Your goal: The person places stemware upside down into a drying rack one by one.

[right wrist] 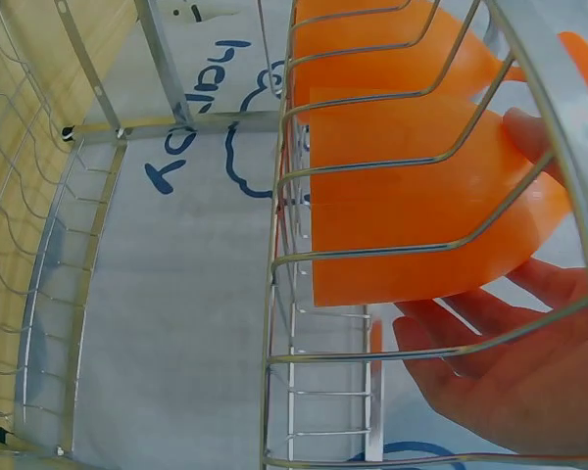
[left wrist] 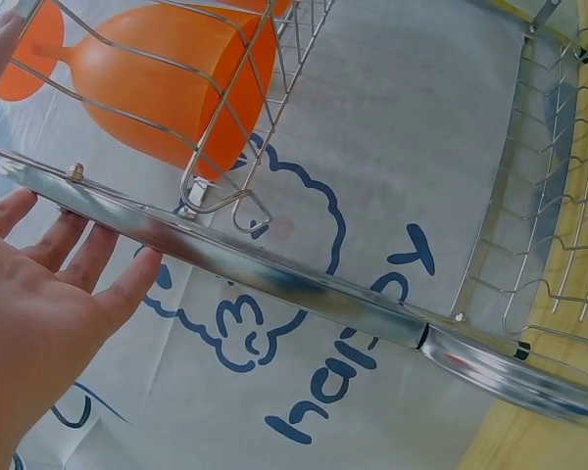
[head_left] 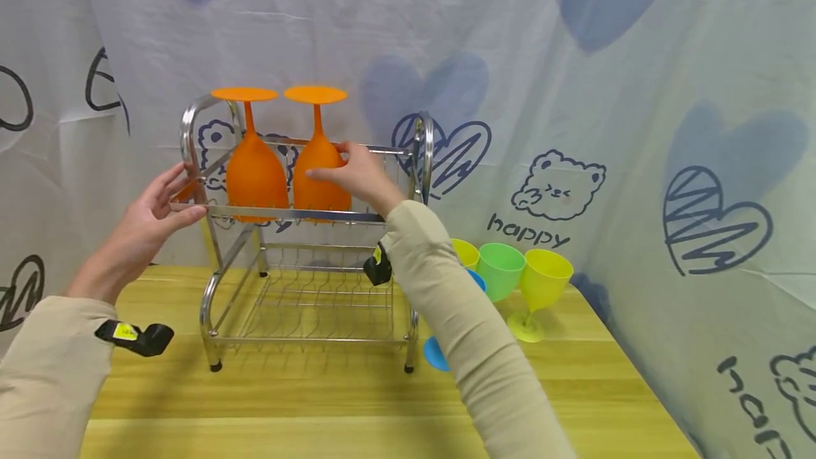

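Two orange plastic goblets stand upside down on the top tier of a two-tier metal dish rack (head_left: 306,215). My right hand (head_left: 357,176) holds the bowl of the right goblet (head_left: 319,183), thumb on one side and fingers on the other. In the right wrist view, that bowl (right wrist: 421,206) shows behind the rack's wires. The left goblet (head_left: 255,176) stands beside it. My left hand (head_left: 143,225) grips the rack's upper left side, its thumb at the front rail. In the left wrist view, its fingertips (left wrist: 142,274) touch the metal tube (left wrist: 274,279).
A green goblet (head_left: 501,268) and a yellow goblet (head_left: 545,278) stand upright right of the rack. Another yellow one (head_left: 465,252) and a blue one (head_left: 436,354) are partly hidden by my right sleeve. The lower wire tier (head_left: 325,303) sits above the wooden table (head_left: 306,402). A printed curtain hangs behind.
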`<state>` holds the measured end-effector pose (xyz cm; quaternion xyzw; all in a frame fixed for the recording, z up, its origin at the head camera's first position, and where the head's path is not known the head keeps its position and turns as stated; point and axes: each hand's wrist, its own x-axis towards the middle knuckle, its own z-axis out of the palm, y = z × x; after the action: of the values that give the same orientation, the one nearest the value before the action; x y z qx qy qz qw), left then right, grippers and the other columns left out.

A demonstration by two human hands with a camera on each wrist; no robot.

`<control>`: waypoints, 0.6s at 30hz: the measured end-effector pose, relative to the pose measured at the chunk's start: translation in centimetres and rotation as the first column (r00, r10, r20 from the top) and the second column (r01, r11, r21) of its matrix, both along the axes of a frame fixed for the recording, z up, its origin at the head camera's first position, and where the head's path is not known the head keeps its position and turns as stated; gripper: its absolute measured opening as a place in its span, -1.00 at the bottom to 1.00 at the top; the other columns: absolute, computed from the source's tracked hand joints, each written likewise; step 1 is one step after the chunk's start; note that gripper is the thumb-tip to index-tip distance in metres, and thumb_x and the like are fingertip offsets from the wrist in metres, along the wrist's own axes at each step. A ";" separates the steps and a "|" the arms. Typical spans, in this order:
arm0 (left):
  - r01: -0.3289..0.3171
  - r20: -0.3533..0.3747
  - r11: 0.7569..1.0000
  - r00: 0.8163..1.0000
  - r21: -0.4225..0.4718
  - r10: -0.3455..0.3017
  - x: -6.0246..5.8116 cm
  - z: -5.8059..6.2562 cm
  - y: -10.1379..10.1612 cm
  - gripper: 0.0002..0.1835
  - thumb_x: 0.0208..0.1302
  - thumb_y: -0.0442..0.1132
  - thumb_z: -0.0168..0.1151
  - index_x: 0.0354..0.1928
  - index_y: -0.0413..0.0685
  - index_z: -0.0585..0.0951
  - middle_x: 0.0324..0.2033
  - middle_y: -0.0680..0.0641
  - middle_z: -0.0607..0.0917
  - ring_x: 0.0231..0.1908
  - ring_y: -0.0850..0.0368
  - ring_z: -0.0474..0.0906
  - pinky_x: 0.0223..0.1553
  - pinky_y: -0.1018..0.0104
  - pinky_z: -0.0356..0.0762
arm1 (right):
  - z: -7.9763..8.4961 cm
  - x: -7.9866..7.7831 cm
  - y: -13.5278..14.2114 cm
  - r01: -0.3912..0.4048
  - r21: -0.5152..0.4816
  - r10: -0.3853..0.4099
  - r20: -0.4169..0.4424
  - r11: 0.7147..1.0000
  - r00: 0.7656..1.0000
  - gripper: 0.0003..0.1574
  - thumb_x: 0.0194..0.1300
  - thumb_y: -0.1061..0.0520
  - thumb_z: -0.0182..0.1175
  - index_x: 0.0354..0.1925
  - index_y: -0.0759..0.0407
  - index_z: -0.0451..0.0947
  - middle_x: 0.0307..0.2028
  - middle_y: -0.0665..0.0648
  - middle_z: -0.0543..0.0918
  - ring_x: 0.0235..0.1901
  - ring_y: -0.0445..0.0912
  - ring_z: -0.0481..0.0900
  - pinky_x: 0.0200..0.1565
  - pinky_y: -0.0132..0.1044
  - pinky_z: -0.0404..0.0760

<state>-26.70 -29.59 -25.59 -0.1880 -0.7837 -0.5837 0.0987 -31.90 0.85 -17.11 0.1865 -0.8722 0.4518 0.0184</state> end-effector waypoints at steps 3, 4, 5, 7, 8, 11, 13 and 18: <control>-0.004 0.000 1.000 1.000 -0.003 0.004 0.1 -0.1 0.0 -0.20 0.48 -0.26 0.00 0.54 0.24 -0.22 0.51 -0.06 -0.13 0.10 0.34 0.26 0.32 -0.36 -0.35 | 0.0 -0.1 -0.3 0.021 0.020 -0.021 0.015 1.000 1.000 -0.09 0.22 -0.10 0.34 0.38 0.20 0.23 0.20 0.16 0.46 0.06 -0.01 0.50 0.07 -0.21 0.54; -0.006 0.000 1.000 1.000 -0.004 0.006 0.1 -0.2 0.0 -0.20 0.48 -0.25 0.00 0.54 0.24 -0.22 0.51 -0.07 -0.13 0.11 0.34 0.26 0.32 -0.36 -0.35 | 0.0 -0.2 -0.4 0.025 0.021 -0.025 0.020 0.999 0.999 -0.10 0.22 -0.10 0.34 0.38 0.19 0.24 0.21 0.16 0.46 0.06 -0.01 0.50 0.08 -0.21 0.54; -0.008 -0.001 1.000 1.000 -0.005 0.008 0.1 -0.2 0.0 -0.21 0.48 -0.25 -0.01 0.54 0.24 -0.22 0.51 -0.07 -0.14 0.12 0.32 0.25 0.32 -0.36 -0.34 | 0.0 -0.2 -0.4 0.030 0.025 -0.030 0.023 0.999 0.999 -0.10 0.22 -0.11 0.34 0.38 0.19 0.25 0.21 0.15 0.46 0.07 -0.01 0.50 0.08 -0.22 0.54; -0.012 -0.001 1.000 1.000 -0.005 0.012 0.2 -0.3 0.0 -0.21 0.48 -0.25 -0.01 0.54 0.25 -0.22 0.51 -0.07 -0.14 0.17 0.25 0.24 0.32 -0.35 -0.34 | 0.0 -0.3 -0.5 0.030 0.036 -0.031 0.025 0.999 0.999 -0.12 0.22 -0.11 0.34 0.37 0.20 0.27 0.22 0.15 0.46 0.06 0.00 0.50 0.07 -0.23 0.54; -0.013 -0.002 1.000 1.000 -0.006 0.013 0.2 -0.3 0.0 -0.21 0.49 -0.24 -0.01 0.54 0.25 -0.22 0.51 -0.07 -0.14 0.23 0.21 0.21 0.32 -0.35 -0.35 | 0.0 -0.4 -0.5 0.028 0.039 -0.029 0.029 0.999 0.999 -0.12 0.22 -0.11 0.34 0.36 0.19 0.28 0.23 0.15 0.46 0.07 0.00 0.50 0.07 -0.23 0.54; -0.017 -0.005 1.000 1.000 -0.008 0.017 0.2 -0.3 0.1 -0.21 0.49 -0.24 -0.02 0.54 0.25 -0.21 0.51 -0.08 -0.15 0.36 0.07 0.08 0.34 -0.30 -0.35 | -0.1 -0.5 -0.5 0.013 0.036 -0.014 0.040 0.999 0.999 -0.13 0.23 -0.10 0.33 0.37 0.19 0.27 0.24 0.15 0.45 0.07 0.00 0.50 0.07 -0.23 0.54; -0.025 -0.009 1.000 1.000 -0.017 0.025 0.3 -0.3 0.1 -0.22 0.49 -0.23 -0.02 0.54 0.25 -0.21 0.51 -0.08 -0.15 0.41 -0.01 0.01 0.35 -0.28 -0.34 | -0.2 -0.5 -0.4 -0.005 0.017 0.004 0.051 1.000 0.999 -0.13 0.24 -0.07 0.32 0.39 0.18 0.24 0.26 0.16 0.43 0.09 0.01 0.49 0.08 -0.22 0.54; -0.038 -0.010 0.999 0.999 -0.028 0.038 0.3 -0.2 0.3 -0.22 0.49 -0.21 -0.01 0.54 0.26 -0.22 0.51 -0.09 -0.17 0.44 -0.12 -0.12 0.35 -0.29 -0.33 | -0.1 -0.3 -0.2 -0.030 0.007 0.029 0.072 1.000 0.997 -0.11 0.28 -0.07 0.29 0.43 0.16 0.18 0.28 0.16 0.41 0.13 0.01 0.47 0.11 -0.19 0.52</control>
<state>-26.35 -29.32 -25.76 -0.1772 -0.7949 -0.5697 0.1106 -32.24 0.67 -17.26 0.1830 -0.8713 0.4550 -0.0202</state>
